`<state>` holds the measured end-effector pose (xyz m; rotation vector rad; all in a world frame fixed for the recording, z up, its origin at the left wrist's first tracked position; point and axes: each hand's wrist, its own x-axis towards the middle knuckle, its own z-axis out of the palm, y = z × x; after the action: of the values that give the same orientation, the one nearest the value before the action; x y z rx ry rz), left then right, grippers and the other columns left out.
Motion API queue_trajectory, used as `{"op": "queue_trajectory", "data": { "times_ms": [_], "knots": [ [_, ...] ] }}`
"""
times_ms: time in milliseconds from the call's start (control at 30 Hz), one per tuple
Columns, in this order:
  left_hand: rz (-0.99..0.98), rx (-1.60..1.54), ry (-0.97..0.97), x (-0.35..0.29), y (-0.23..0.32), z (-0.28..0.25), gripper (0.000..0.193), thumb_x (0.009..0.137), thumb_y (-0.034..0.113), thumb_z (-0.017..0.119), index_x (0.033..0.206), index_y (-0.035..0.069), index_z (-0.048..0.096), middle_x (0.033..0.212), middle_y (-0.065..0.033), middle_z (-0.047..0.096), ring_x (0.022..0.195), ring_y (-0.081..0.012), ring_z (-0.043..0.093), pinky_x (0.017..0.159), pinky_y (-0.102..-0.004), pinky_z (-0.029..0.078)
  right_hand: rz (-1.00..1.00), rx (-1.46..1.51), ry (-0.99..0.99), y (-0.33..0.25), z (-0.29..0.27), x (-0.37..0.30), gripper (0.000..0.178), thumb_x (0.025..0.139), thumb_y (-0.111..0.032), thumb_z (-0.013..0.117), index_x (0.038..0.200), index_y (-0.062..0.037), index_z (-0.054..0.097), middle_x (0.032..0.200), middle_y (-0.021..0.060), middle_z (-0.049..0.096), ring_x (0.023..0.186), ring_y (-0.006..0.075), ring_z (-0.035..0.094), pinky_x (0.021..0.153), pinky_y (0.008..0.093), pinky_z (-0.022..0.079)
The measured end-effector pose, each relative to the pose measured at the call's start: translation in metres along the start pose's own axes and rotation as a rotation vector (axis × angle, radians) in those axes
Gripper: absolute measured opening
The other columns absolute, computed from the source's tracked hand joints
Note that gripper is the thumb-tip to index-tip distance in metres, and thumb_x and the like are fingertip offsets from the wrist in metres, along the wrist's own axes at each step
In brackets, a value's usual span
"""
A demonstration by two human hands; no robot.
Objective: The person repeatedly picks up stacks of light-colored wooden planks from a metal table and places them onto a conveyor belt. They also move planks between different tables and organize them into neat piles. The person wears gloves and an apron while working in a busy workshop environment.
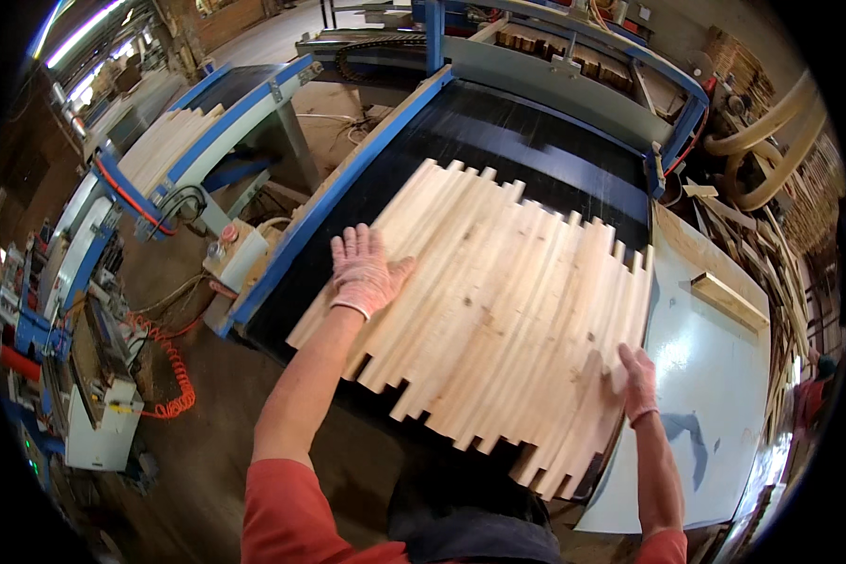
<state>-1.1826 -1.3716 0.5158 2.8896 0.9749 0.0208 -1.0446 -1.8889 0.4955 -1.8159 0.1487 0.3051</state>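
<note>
Pale wooden strips (479,310) lie side by side on a black conveyor belt (395,179), their ends staggered at front and back. My left hand (368,272), in a thin pinkish glove, rests flat on the left edge of the strips with its fingers spread. At the right edge of the layer, my gloved right hand (638,381) is set against the outermost strips, thumb and forefinger extended. Its other fingers are partly hidden, and it does not wrap round any strip.
A blue frame rail (348,188) borders the belt on the left. To the right stands a pale, shiny side table (700,404) bearing a wooden block (727,299). Scrap strips (771,254) pile up beyond it. Further left, another conveyor (169,150) carries wood; a coiled orange hose (174,376) hangs nearby.
</note>
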Motion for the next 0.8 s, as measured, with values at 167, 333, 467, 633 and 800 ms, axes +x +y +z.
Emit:
{"op": "queue_trajectory", "data": {
  "times_ms": [167, 333, 467, 633, 800],
  "knots": [
    [-0.153, 0.054, 0.027, 0.055, -0.080, 0.004, 0.105, 0.103, 0.076, 0.037, 0.170, -0.003, 0.020, 0.179, -0.0247, 0.014, 0.167, -0.0391, 0.009, 0.135, -0.0508, 0.002, -0.075, -0.036, -0.079, -0.023, 0.109, 0.006, 0.044, 0.097, -0.040, 0.079, 0.112, 0.0008, 0.069, 0.096, 0.0021, 0.064, 0.087, 0.0133, 0.055, 0.078, 0.0332, 0.048],
    [-0.072, 0.057, 0.323, 0.047, -0.118, 0.012, 0.090, 0.099, 0.066, 0.059, 0.153, -0.005, 0.050, 0.158, -0.0298, 0.049, 0.149, -0.0440, 0.043, 0.127, -0.0530, 0.031, -0.068, 0.099, -0.170, -0.036, 0.150, 0.023, 0.052, 0.097, -0.035, 0.076, 0.139, -0.0054, 0.063, 0.120, 0.0105, 0.072, 0.112, 0.0239, 0.066, 0.099, 0.0400, 0.053],
    [-0.392, 0.196, 0.111, -0.021, -0.179, -0.031, 0.084, 0.102, 0.063, 0.059, 0.148, -0.006, 0.054, 0.151, -0.0294, 0.056, 0.138, -0.0453, 0.054, 0.116, -0.0540, 0.045, -0.251, -0.101, -0.476, -0.023, 0.179, 0.031, 0.055, 0.100, -0.040, 0.070, 0.144, -0.0097, 0.059, 0.128, 0.0154, 0.068, 0.120, 0.0258, 0.064, 0.103, 0.0419, 0.052],
    [-0.086, -0.347, 0.309, 0.003, -0.138, -0.024, 0.071, 0.108, 0.052, 0.046, 0.160, 0.003, 0.044, 0.165, -0.0172, 0.042, 0.152, -0.0410, 0.037, 0.127, -0.0520, 0.029, -0.338, -0.114, -0.425, 0.025, 0.150, -0.032, 0.058, 0.104, -0.046, 0.063, 0.152, -0.0151, 0.052, 0.139, 0.0215, 0.063, 0.130, 0.0282, 0.061, 0.109, 0.0443, 0.051],
    [0.475, -1.490, -0.038, -0.080, 0.034, -0.022, 0.054, 0.114, 0.033, 0.037, 0.164, 0.013, 0.041, 0.173, -0.0062, 0.034, 0.160, -0.0351, 0.025, 0.135, -0.0493, 0.018, -0.211, 0.180, -0.791, 0.056, 0.036, -0.188, 0.025, 0.104, -0.028, 0.061, 0.110, -0.0040, 0.057, 0.096, 0.0008, 0.054, 0.094, 0.0110, 0.050, 0.086, 0.0329, 0.047]
  ]
}}
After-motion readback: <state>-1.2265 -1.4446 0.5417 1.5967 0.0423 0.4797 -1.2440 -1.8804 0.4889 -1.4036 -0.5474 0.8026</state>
